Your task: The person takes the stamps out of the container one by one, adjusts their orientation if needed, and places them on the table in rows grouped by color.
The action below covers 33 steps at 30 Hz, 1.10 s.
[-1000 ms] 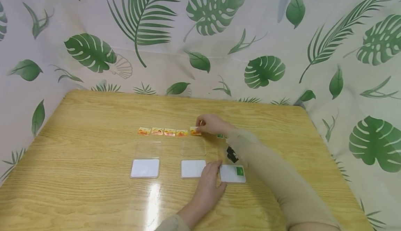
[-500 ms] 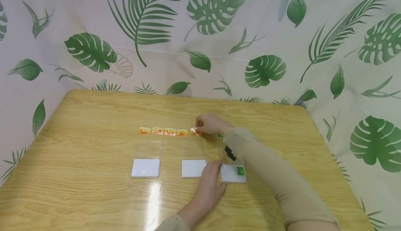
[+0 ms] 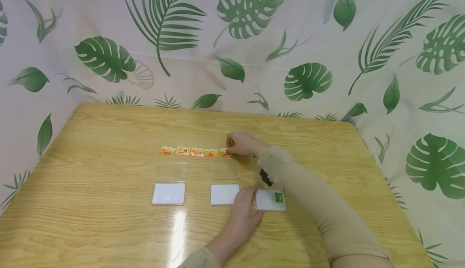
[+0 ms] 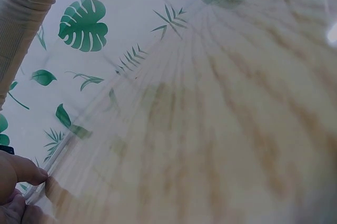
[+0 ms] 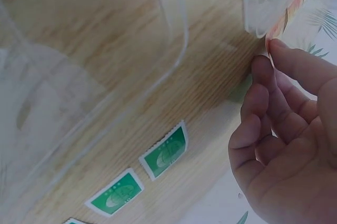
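Observation:
My right hand [image 3: 245, 143] pinches an orange stamp [image 3: 224, 152] between thumb and index finger, at the right end of a row of orange stamps [image 3: 197, 152] on the table. In the right wrist view the thumb and index finger grip its edge, the stamp seen nearly edge-on. My left hand [image 3: 242, 215] holds the left end of a flat clear case [image 3: 264, 200], index finger by its far corner and thumb by its near one. Inside lie a white card and a green stamp [image 3: 278, 197]. The left wrist view shows only part of that hand [image 4: 18, 182].
Two more clear cases with white cards, the left case [image 3: 168, 194] and the middle case [image 3: 222, 194], lie on the table [image 3: 91, 187], their clear lids folded back. Green stamps [image 5: 165, 150] lie near my right wrist. A small black device [image 3: 266, 177] shows under the right sleeve.
The right hand has shifted slightly left with the orange stamp, and the gap to the neighbouring stamp has closed. The left hand stays in place.

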Motion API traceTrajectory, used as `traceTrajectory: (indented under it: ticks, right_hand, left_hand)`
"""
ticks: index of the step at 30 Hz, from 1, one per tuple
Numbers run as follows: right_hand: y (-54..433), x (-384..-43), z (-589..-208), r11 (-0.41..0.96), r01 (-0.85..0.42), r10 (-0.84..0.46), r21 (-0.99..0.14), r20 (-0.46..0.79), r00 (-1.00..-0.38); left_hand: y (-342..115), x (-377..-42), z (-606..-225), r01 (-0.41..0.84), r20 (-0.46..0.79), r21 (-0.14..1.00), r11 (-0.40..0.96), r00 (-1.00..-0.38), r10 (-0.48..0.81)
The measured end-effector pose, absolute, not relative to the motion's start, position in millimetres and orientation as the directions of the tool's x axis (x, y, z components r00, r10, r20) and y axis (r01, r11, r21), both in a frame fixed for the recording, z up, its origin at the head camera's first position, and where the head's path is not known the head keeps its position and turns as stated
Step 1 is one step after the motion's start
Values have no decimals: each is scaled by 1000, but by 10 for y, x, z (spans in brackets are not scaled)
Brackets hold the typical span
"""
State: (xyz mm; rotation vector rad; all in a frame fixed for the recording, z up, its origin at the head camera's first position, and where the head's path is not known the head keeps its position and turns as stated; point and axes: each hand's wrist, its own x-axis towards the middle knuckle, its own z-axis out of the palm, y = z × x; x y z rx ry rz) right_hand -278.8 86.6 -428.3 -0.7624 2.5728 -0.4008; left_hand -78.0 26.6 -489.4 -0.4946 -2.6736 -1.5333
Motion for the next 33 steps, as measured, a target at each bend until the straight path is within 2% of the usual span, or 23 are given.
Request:
traceTrajectory:
  ticks: [26,33]
  right_hand:
    - [831,-2772,-4306,828,-433,-544,-356,-325,-774]
    - [853,-2757,-4275,822,-421,-545,-384,-311,-779]
  left_hand:
    - [260,-795,-4883,289,177,834,469,-947,269]
    - [259,-791,-4868,292,179,831,474,-946,269]
